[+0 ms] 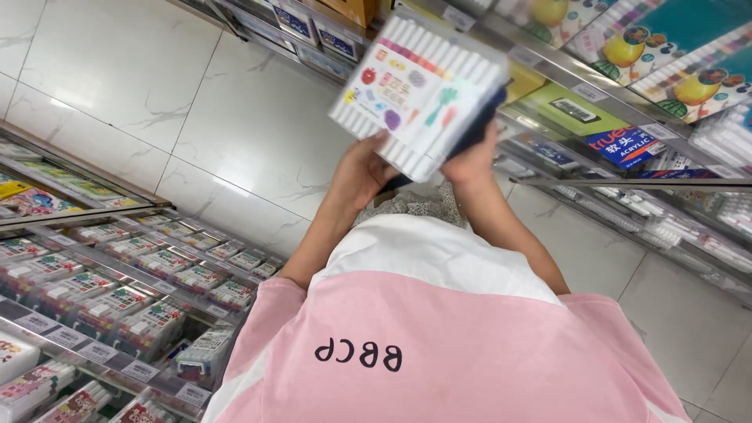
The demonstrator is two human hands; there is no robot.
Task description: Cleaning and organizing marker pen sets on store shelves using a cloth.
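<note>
Both hands hold up a flat clear pack of white-barrelled marker pens (419, 86) with a colourful picture label, raised in front of my chest. My left hand (362, 168) grips its lower left edge. My right hand (471, 159) grips the lower right edge, together with a dark blue flat thing (479, 125) pressed behind the pack; what that is I cannot tell. The pack is tilted and slightly blurred. My pink and white shirt (439, 337) fills the lower part of the view.
A shelf rack (117, 290) on the left holds several rows of boxed marker sets with price tags. Metal shelves (627, 141) on the right carry more pen sets and paint boxes. White marble floor tiles (157, 86) run between the racks.
</note>
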